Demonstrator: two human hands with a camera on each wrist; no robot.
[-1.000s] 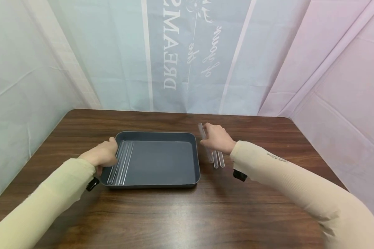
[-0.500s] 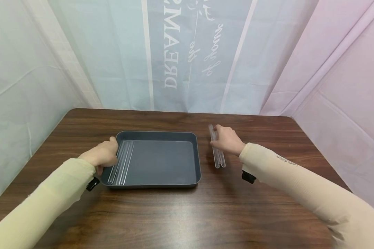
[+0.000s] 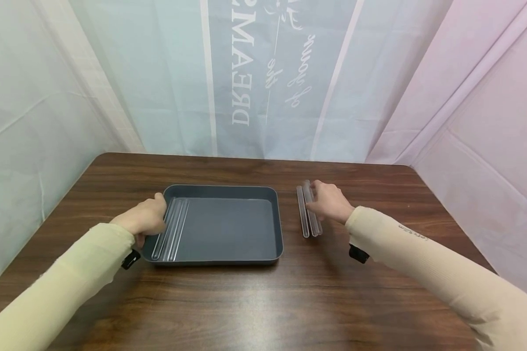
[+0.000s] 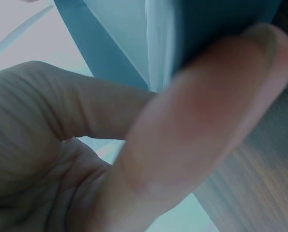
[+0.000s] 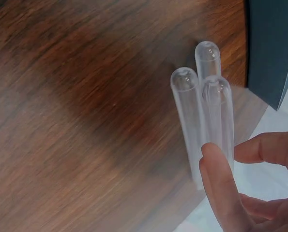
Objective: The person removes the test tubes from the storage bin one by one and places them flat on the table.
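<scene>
My left hand (image 3: 145, 218) grips the left rim of a dark grey tray (image 3: 233, 226). In the left wrist view the thumb and a finger lie on either side of the tray's wall (image 4: 202, 29). Clear test tubes (image 3: 171, 231) lie side by side along the tray's left side. To the right of the tray, my right hand (image 3: 331, 201) pinches a clear test tube (image 5: 221, 116) between thumb and finger. Beneath and beside it are two more, one nearer the tray (image 5: 209, 58), the other away from it (image 5: 185, 106), rounded ends towards me.
A brown wood-grain table (image 3: 246, 307) bears the tray and tubes. Pale cloth hangs behind it, with a lettered panel (image 3: 272, 87) in the middle. White cloth (image 3: 478, 122) also hangs at the sides.
My right hand has moved to the right with the test tube, from near the tray's right side to over the other tubes. My left hand and the tray stay in place.
</scene>
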